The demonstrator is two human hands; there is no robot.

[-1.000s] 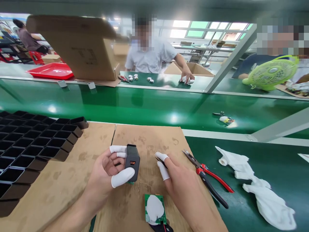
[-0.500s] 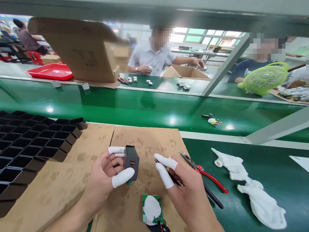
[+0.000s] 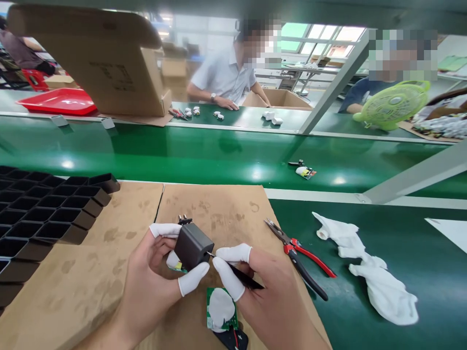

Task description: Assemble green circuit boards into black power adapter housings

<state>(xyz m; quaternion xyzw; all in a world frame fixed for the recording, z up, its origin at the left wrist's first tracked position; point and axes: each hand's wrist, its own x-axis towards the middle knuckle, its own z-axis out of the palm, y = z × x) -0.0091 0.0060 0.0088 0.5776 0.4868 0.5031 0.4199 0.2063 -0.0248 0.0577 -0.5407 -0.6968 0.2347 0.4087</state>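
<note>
My left hand (image 3: 156,272), with white finger cots, grips a dark grey charger plug (image 3: 192,247) tilted over the cardboard sheet (image 3: 120,262), its prongs pointing away. Pinched in my right hand (image 3: 262,296), also in cots, is a thin black tweezer-like tool (image 3: 237,272) whose tip touches the charger's side. Just below the hands lies a green circuit board (image 3: 221,310) with a white pad on it, and a black part with wires sits below it.
A black compartment tray (image 3: 47,218) is at the left. Red-handled pliers (image 3: 299,257) and white cloth gloves (image 3: 368,272) lie to the right on the green bench. A green conveyor belt (image 3: 204,155) carries a small part (image 3: 304,171). Other people work across it, beside a cardboard box (image 3: 102,63) and a green fan (image 3: 392,104).
My left hand has tilted the charger over. My right hand has moved left, bringing the tool's tip against it. The part on the belt has drifted left.
</note>
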